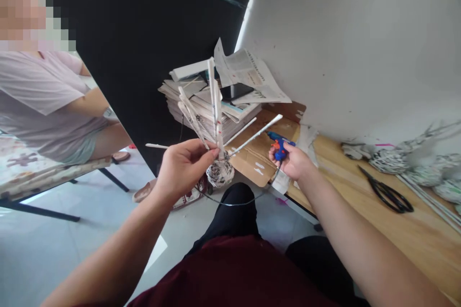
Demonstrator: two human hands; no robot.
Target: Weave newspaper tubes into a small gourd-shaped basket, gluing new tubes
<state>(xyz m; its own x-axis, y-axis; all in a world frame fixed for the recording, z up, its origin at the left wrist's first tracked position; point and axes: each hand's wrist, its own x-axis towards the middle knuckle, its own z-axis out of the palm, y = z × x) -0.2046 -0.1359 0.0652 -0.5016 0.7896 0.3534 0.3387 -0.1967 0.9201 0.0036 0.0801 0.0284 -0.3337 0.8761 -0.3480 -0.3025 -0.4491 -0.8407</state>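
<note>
My left hand (189, 163) is closed in a pinch on a woven paper piece (220, 173), at the base of its rolled paper sticks. Its round woven body hangs just below my fingers, while several white sticks spread upward and sideways. My right hand (292, 159) grips a blue glue gun (283, 147) with an orange trigger, its nozzle pointing left toward the sticks but apart from them. A thin cord (237, 204) loops from the gun's handle across in front of my knee.
Newspapers (194, 100) are stacked behind the woven piece, with a black phone (236, 91) on top. Cardboard (259, 153) lies on the wooden table (345, 211). Black scissors (389, 194) and other woven paper pieces (389, 159) rest at right. A person (46, 86) sits at left.
</note>
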